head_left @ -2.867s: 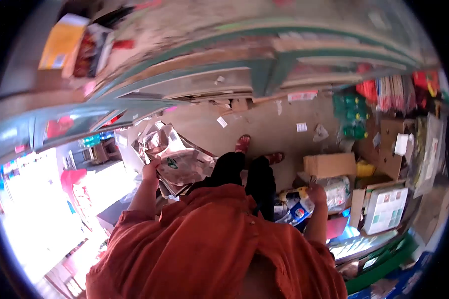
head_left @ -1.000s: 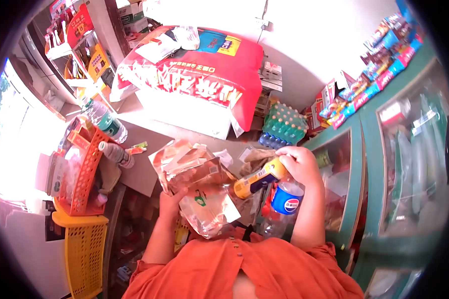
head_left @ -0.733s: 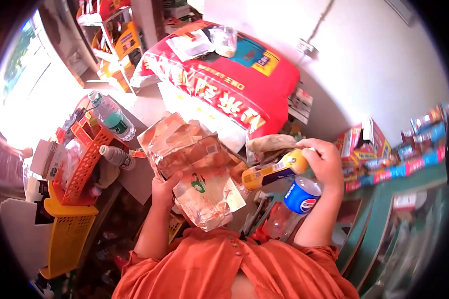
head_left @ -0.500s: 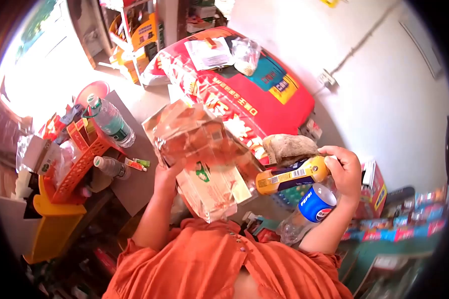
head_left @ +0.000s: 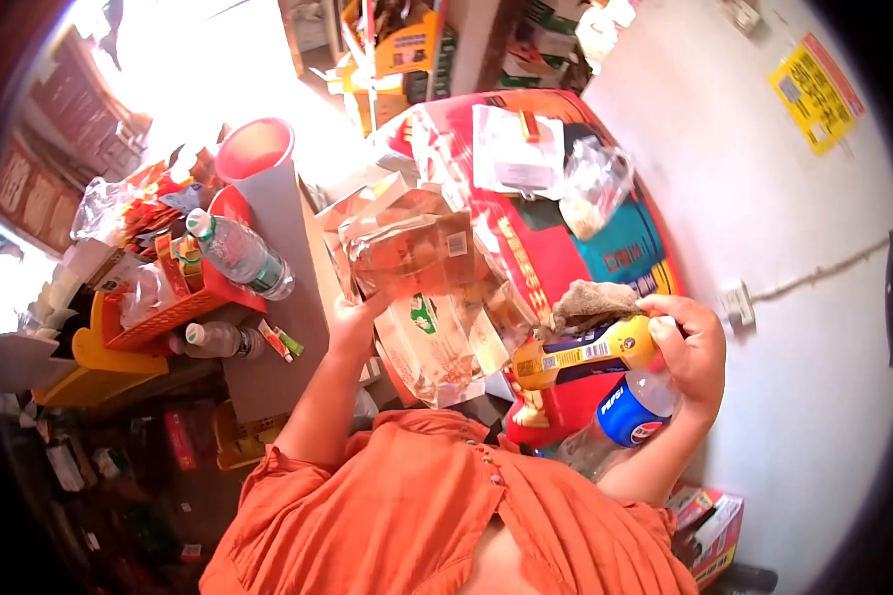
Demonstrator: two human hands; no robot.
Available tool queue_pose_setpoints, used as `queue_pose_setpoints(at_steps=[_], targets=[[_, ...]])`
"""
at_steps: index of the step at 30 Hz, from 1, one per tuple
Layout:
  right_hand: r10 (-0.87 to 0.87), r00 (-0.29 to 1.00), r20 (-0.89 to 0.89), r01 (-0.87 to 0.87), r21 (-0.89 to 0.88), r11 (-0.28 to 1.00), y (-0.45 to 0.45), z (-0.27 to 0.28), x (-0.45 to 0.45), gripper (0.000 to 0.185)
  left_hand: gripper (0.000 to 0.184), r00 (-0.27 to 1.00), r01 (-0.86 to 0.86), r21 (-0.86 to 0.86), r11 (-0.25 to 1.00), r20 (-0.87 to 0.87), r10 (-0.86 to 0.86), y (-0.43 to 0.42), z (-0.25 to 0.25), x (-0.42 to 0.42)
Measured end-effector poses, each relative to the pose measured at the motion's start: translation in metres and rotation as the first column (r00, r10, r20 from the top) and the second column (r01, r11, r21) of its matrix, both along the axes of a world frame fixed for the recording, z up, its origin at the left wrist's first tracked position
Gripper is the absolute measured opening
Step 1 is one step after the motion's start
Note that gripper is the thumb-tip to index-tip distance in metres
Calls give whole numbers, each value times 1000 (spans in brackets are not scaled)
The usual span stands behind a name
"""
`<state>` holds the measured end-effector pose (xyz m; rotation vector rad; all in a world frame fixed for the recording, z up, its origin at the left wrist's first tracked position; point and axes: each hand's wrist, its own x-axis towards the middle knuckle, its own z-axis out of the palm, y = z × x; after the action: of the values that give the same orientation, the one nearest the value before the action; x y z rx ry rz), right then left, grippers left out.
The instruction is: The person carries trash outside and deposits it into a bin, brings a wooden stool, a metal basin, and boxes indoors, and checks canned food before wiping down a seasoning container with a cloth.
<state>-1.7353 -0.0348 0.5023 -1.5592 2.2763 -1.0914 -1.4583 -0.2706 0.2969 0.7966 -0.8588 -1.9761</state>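
Clutching cardboard (head_left: 437, 342) before the orange shirt (head_left: 397, 501), the left hand (head_left: 355, 322) curls its fingers round one edge. The right hand (head_left: 689, 342) clenches a yellow bottle (head_left: 571, 360) by its end; a Pepsi bottle (head_left: 629, 411) sits just below, but from here I can't see what holds it.

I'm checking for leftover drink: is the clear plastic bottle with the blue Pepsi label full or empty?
Apparently empty: the clear Pepsi bottle shows no dark drink through its walls. Stray drops: cannot tell.
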Motion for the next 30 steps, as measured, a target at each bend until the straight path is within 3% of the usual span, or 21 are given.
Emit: queue_pose_setpoints(at_steps=[8,10,14,16,18,21,23,26,28,30], targets=[[282,945,163,-276,-60,959,-151,9,-69,26,14,977,-202,-30,979,58,204,-26,11,-16],[342,928,147,-333,-82,939,-193,10,-77,25,16,966,-233,-42,972,104,236,-43,8,-16],[442,886,138,-438,-58,897,-273,12,-78,24,18,950,-309,-61,949,14,311,-93,12,-28],[480,870,108,-484,12,875,-317,15,-79,24,23,941,-319,-125,939,72,329,-130,16,-34],[548,835,55,-548,-11,836,-356,18,-71,24,27,913,-404,-123,907,8,408,-169,33,-42],[523,843,129,-530,23,848,-398,23,-56,23,28,855,-502,-223,835,14,518,-216,53,-36],[563,821,101,-567,20,823,-432,22,-55,23,27,780,-538,-380,752,115,616,-250,64,-33],[609,790,71,-612,25,791,-491,22,-56,23,27,723,-605,-446,660,40,690,-315,61,-30],[600,767,227,-607,-45,794,-522,10,-53,24,26,689,-652,-436,620,0,725,-338,68,-28],[576,780,242,-591,-16,807,-560,7,-56,25,25,610,-690,-450,567,60,790,-376,61,-20]])
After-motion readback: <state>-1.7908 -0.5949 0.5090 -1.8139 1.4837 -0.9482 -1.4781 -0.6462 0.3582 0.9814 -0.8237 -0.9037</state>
